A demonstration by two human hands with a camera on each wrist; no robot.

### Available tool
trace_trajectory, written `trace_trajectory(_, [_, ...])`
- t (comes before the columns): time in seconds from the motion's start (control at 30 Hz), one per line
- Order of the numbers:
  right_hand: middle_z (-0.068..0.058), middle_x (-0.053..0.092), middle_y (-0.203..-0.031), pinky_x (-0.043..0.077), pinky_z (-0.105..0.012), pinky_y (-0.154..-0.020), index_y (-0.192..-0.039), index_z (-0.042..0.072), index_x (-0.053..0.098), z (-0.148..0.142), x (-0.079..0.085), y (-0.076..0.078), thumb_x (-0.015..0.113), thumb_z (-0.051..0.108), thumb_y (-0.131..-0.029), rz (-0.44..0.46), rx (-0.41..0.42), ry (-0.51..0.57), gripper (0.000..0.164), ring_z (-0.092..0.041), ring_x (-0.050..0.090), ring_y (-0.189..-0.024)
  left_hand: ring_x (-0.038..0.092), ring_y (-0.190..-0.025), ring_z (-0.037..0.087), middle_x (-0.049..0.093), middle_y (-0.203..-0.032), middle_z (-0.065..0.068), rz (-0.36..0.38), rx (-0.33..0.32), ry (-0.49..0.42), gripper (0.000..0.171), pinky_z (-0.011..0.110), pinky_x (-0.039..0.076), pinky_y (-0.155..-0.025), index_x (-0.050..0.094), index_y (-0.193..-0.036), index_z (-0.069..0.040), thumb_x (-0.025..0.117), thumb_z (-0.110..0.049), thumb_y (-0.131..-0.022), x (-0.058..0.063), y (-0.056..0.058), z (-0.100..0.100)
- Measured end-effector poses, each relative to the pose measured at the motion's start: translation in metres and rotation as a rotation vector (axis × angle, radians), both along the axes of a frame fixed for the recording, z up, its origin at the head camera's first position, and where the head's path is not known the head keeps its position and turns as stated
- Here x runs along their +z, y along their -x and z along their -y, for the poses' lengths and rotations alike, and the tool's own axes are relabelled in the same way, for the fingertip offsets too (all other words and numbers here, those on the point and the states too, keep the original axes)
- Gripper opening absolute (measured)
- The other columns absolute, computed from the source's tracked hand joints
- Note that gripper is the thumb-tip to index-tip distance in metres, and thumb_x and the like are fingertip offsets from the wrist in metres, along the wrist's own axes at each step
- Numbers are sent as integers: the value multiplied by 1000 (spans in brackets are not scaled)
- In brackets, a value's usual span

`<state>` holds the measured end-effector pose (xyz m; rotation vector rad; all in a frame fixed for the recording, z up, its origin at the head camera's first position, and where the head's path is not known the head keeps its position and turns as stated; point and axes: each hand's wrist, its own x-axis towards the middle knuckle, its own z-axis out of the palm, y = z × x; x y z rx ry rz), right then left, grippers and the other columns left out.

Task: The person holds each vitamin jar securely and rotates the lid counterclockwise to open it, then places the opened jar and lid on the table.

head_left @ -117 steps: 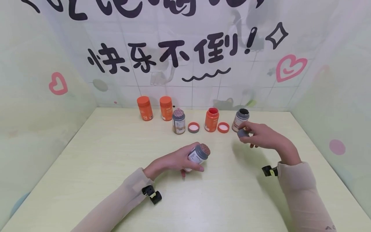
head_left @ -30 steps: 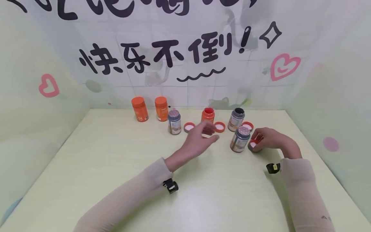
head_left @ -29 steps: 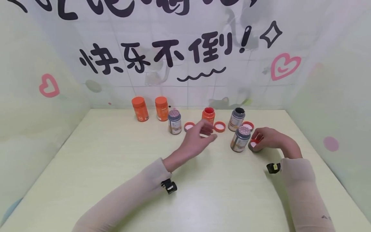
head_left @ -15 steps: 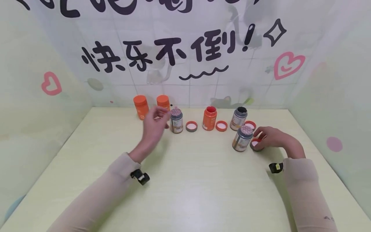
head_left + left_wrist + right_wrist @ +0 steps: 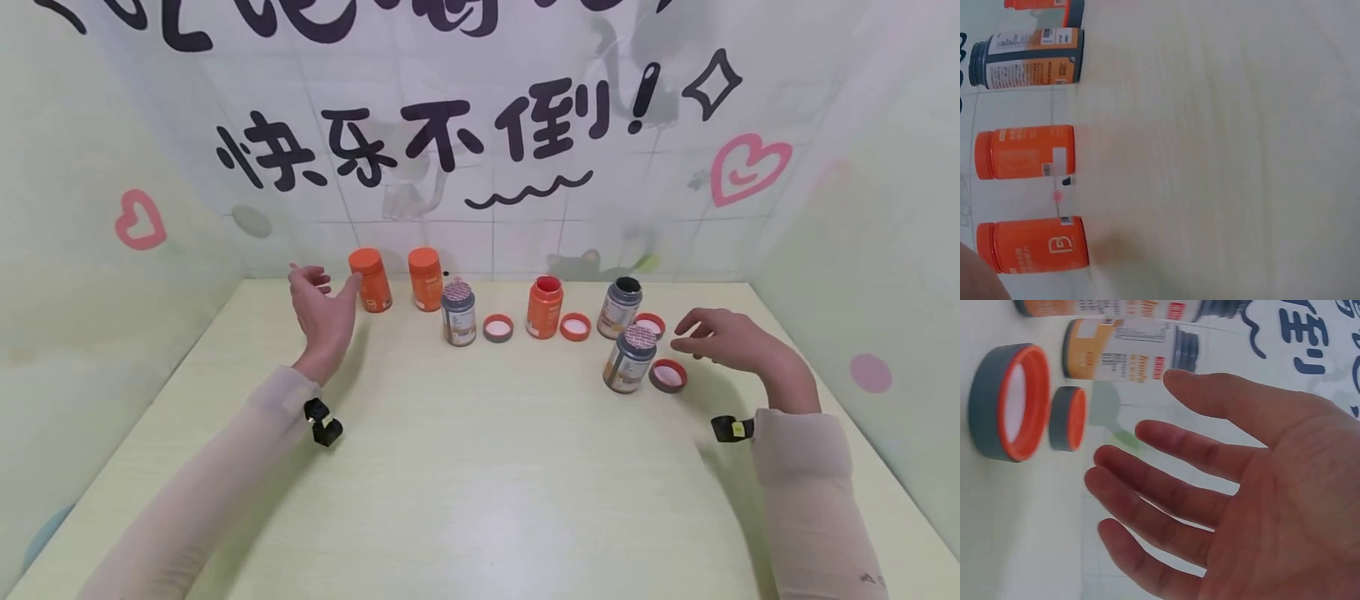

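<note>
My left hand (image 5: 324, 321), fingers spread and holding nothing, is just left of a lidded orange bottle (image 5: 370, 283); in the left wrist view a bit of that hand overlaps the same bottle (image 5: 1038, 245), and touching cannot be told. My right hand (image 5: 727, 337) hovers with loose fingers by an upturned grey cap (image 5: 668, 376) with a red inside. Beside that cap stands a grey bottle (image 5: 630, 360) with a patterned seal over its mouth. Behind it is an unsealed grey bottle (image 5: 620, 308) with another upturned cap (image 5: 651, 323).
A second lidded orange bottle (image 5: 426, 282) and a sealed grey bottle (image 5: 459, 315) stand at the back left. Further right come an upturned grey cap (image 5: 498, 328), an uncapped orange bottle (image 5: 544, 308) and its orange cap (image 5: 575, 327). A printed wall sheet (image 5: 450, 242) closes off the rear.
The sealed grey bottle, earlier in my left hand, now stands at the right. My right hand has let go of the front cap and lifted. My left hand has swept left past the orange bottles.
</note>
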<state>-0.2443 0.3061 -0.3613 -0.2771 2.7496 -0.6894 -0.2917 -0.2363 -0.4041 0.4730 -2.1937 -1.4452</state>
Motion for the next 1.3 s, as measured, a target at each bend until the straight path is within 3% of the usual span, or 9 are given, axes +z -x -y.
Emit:
trace_trajectory(0.2, [-13, 72, -103, 55, -32, -75, -115, 2, 67, 3, 17, -10, 64, 29, -100, 21, 69, 7, 31, -25, 67, -93, 41, -140, 29, 38, -155, 11, 110, -99, -71, 88, 41, 43, -114, 25, -153, -15, 72, -55, -91, -15, 12, 14])
trace_trajectory(0.47, [2, 69, -86, 54, -31, -77, -92, 15, 72, 28, 41, -29, 66, 28, -100, 69, 190, 25, 16, -15, 63, -83, 36, -150, 31, 31, -166, 12, 234, -198, -92, 98, 45, 39, -121, 14, -161, -17, 75, -50, -91, -19, 35, 23])
trace_trajectory(0.6, [3, 66, -84, 53, -29, -73, -102, 17, 71, 49, 49, -42, 66, 28, -100, 70, 265, 75, 12, -13, 62, -78, 33, -152, 32, 28, -168, 11, 262, -241, -106, 97, 46, 37, -123, 13, -163, -17, 76, -41, -93, -18, 46, 21])
trace_trajectory(0.77, [2, 71, -95, 58, -33, -77, -123, 17, 66, 78, 47, -52, 66, 28, -100, 94, 351, 125, 25, -14, 69, -79, 31, -155, 33, 27, -169, 12, 273, -306, -83, 94, 48, 33, -126, 14, -163, -14, 77, -29, -94, -19, 57, 18])
trace_trajectory(0.9, [6, 71, -89, 54, -30, -75, -126, 15, 65, 96, 43, -53, 68, 30, -99, 90, 410, 105, 31, -13, 66, -78, 29, -156, 33, 28, -169, 12, 293, -349, -64, 94, 52, 27, -128, 16, -163, -13, 78, -28, -93, -20, 65, 20])
trace_trajectory(1.03, [6, 70, -87, 52, -31, -75, -126, 17, 66, 109, 38, -54, 69, 33, -98, 102, 411, 71, 33, -14, 64, -79, 30, -155, 32, 31, -168, 10, 310, -389, -80, 89, 54, 23, -129, 18, -163, -15, 75, -24, -95, -20, 70, 21])
trace_trajectory(1.3, [5, 70, -85, 51, -30, -73, -124, 17, 67, 116, 29, -52, 68, 32, -99, 92, 427, 16, 30, -10, 61, -75, 33, -153, 31, 34, -166, 9, 311, -372, -108, 79, 53, 25, -129, 22, -161, -16, 70, -26, -99, -17, 65, 13])
